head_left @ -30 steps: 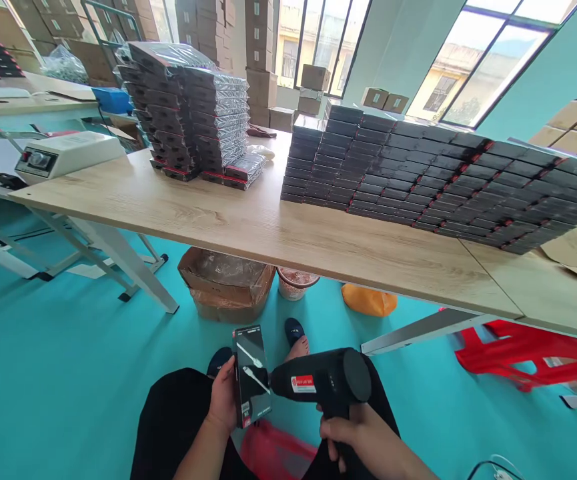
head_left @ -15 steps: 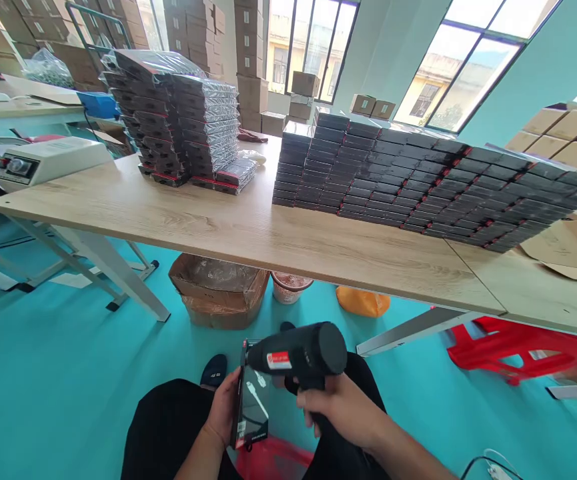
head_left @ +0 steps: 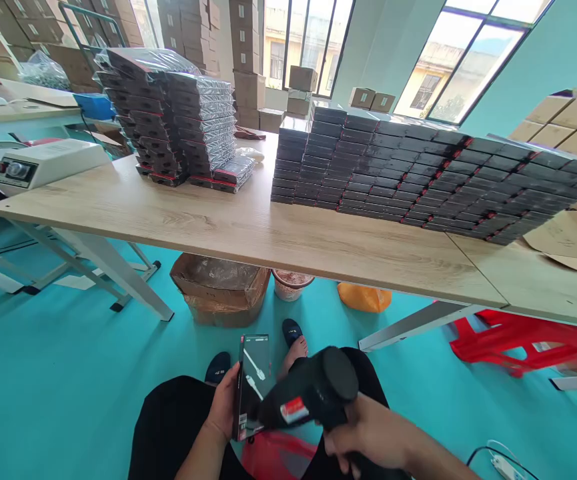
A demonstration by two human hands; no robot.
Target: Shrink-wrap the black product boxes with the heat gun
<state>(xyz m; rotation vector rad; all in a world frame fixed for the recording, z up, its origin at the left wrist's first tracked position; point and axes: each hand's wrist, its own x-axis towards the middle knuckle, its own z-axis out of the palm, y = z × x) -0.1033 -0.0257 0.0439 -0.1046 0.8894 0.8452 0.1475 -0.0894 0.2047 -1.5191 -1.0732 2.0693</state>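
So the left hand (head_left: 223,405) has a slim black box (head_left: 253,373) pinched along its left edge, thumb up the side, with the printed white cable plugs facing up. The box sits right in that grip, out over the lap and tilted a bit. The right hand (head_left: 355,437) is wrapped around the handle of a black heat gun (head_left: 315,387), just right of the box, and its nozzle covers the box's lower right corner from this angle; can't tell if they're actually touching. Below the grip there's something red (head_left: 278,457) between the knees. Ahead of the grip, under the wooden table (head_left: 228,223), is an open cardboard carton (head_left: 218,297) next to a small bucket (head_left: 291,285). Up on top, beyond both hands, there's a big wall of stacked black boxes (head_left: 408,170), plus film-wrapped stacks (head_left: 173,120) further left.
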